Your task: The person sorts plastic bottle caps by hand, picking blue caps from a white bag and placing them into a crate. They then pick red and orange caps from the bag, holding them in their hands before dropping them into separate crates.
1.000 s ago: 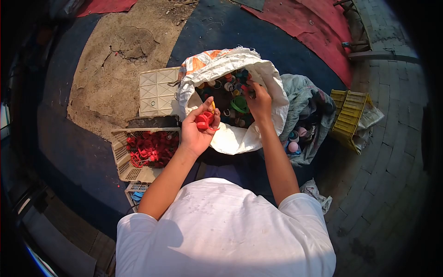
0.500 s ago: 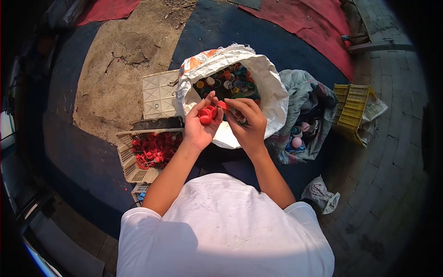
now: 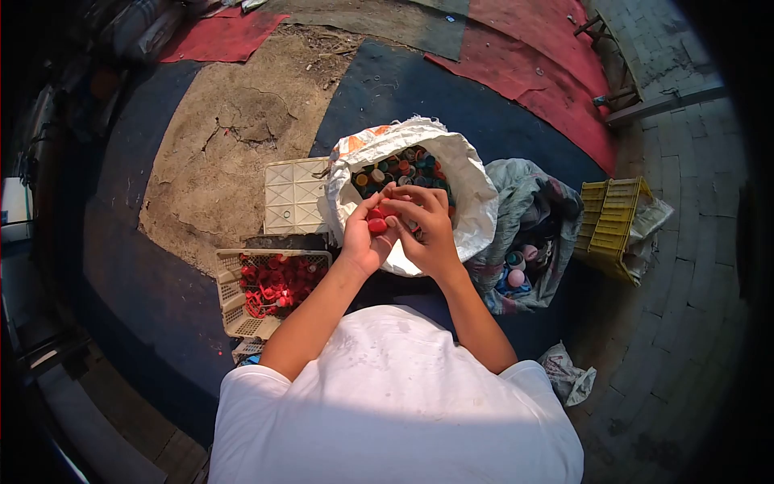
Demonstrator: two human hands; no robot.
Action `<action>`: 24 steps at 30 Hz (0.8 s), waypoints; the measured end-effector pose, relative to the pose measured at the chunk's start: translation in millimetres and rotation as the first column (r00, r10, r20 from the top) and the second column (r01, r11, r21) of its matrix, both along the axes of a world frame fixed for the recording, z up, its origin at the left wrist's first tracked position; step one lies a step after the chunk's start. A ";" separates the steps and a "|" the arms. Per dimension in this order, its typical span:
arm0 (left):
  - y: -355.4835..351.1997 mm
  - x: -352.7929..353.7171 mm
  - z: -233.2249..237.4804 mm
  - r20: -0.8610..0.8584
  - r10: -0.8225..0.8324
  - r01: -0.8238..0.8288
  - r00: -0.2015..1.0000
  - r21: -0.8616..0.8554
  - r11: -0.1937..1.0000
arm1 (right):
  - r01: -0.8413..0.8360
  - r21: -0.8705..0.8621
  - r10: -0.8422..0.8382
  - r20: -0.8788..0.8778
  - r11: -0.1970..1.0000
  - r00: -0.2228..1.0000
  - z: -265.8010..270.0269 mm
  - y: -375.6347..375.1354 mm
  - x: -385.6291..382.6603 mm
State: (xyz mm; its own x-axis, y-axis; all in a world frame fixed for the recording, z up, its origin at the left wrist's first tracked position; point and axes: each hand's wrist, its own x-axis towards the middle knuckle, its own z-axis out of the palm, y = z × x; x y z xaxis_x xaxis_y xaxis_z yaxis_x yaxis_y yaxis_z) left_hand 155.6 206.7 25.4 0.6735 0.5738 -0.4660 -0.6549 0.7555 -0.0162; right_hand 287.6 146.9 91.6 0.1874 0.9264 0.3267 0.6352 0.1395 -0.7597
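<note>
See at far left cracked bare patch of ground (image 3: 218, 153), bordered by dark blue sheeting (image 3: 129, 266). Then pale mesh-sided crate (image 3: 231, 302), heaped with red plastic pieces (image 3: 282, 282), and second crate (image 3: 245, 349) mostly hidden below it. Behind, pale ribbed panel (image 3: 292, 185), just beside white sack (image 3: 477, 194). Cradles red caps (image 3: 377, 224) in left hand (image 3: 365, 244), over near edge of sack, with fingers curled around them. Reaches across same caps with right hand (image 3: 433, 235), fingers bent; cannot tell whether pinching one. Blocks part of sack opening with both hands; leaves multicoloured caps (image 3: 399, 168) visible inside, beyond them. Farther right, grey-green sack (image 3: 505, 189), open, with pink round item (image 3: 516, 277) inside. Nearer, crumpled pale bag (image 3: 567, 373). Last, yellow crate (image 3: 617, 216), tilted, with clear plastic (image 3: 649, 218) against it, by grey paving (image 3: 685, 298).
</note>
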 end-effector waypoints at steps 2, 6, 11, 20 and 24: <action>-0.4 2.5 4.8 0.008 0.017 -0.017 1.000 -0.001 1.000 | 0.151 0.061 -0.147 -0.062 0.987 0.987 -10.3 -2.1 -4.1; -2.0 14.5 36.9 -0.133 0.036 -0.010 0.991 0.189 0.982 | 0.093 -0.134 -0.145 -0.982 0.987 0.121 -32.9 5.5 -24.9; -12.2 26.1 48.0 -0.380 0.274 0.041 0.883 0.645 0.763 | 0.128 -0.056 -0.047 -0.996 0.990 -0.073 -30.2 24.2 -34.5; -27.2 49.1 71.7 -0.328 0.536 -0.200 0.778 0.679 0.706 | 0.000 -0.051 -0.050 -0.980 0.999 -0.192 -7.8 27.3 -15.5; -42.7 54.3 76.1 -0.317 0.585 -0.266 0.746 0.664 0.699 | -0.058 -0.030 -0.038 -0.990 0.998 -0.133 7.8 10.2 -12.5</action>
